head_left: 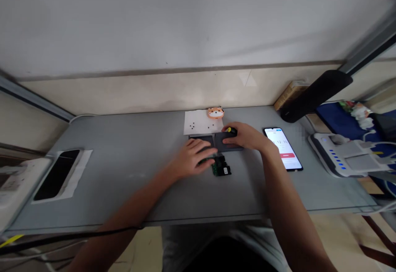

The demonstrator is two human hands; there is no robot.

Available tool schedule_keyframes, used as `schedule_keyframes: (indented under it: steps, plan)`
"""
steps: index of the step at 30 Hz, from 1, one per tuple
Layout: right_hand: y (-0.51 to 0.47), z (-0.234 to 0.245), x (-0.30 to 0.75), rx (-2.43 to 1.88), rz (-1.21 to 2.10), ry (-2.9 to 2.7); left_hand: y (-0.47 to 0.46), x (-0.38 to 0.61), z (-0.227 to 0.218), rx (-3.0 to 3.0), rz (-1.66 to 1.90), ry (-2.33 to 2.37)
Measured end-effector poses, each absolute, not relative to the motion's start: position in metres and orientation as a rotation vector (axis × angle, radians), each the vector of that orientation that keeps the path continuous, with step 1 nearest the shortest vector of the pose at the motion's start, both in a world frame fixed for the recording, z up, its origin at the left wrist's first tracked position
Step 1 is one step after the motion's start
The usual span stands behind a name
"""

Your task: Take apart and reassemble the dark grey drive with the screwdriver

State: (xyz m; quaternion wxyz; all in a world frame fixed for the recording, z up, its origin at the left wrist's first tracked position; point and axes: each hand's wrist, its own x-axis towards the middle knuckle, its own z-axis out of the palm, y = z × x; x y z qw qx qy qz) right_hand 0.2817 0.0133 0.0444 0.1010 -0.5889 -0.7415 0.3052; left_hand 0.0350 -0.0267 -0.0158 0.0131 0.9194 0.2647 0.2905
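- Surface, grey, spread wide; clock read from the circuit board near its middle.
- Power strip at 3 o'clock, white with blue ports, by the right end.
- Black cylinder at 2 o'clock, tilted, toward the back.
- Left hand at 10 o'clock, slightly blurred; grip apart, fingers spread over a dark panel at 11; cannot tell whether touching.
- Right hand at 1 o'clock; grip clamped on a yellow-ended tool.
- Dark phone at 9 o'clock, well apart, on a white sheet.
- Lit phone between 2 and 3 o'clock, beside the right forearm.
- Paper at 11 o'clock, flat behind the panel.
- Dark casing at 12 o'clock, under the right fingers.
- Orange case, animal-faced, at 12 o'clock, overlapping the paper.
- Tiny dark pieces at 11 o'clock, scattered on the paper.
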Motion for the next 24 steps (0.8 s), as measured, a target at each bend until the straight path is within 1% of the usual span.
schedule_keyframes:
  steps: [3,5,8,13,17,22,24]
  plan:
    - [0.013,0.046,0.282,-1.765,0.937,-2.148,-0.009,0.015,-0.015,2.653,1.088,1.176]
    - [0.012,0.047,0.282,-1.789,1.019,-2.112,0.002,0.000,-0.016,2.590,1.116,1.283]
    - [0.012,0.049,0.281,-1.771,1.092,-2.066,0.013,-0.013,-0.020,2.556,1.050,1.281]
    - [0.011,0.048,0.283,-1.735,0.988,-2.086,0.012,-0.012,-0.023,2.550,0.851,1.182]
    - [0.011,0.043,0.286,-1.734,1.017,-2.041,0.011,-0.007,-0.023,2.651,0.788,1.099]
    - [0.012,0.043,0.284,-1.748,0.952,-2.063,0.011,-0.005,-0.022,2.662,0.696,1.122]
    - [0.012,0.044,0.281,-1.750,1.022,-2.019,0.011,-0.004,-0.021,2.660,0.678,1.129]
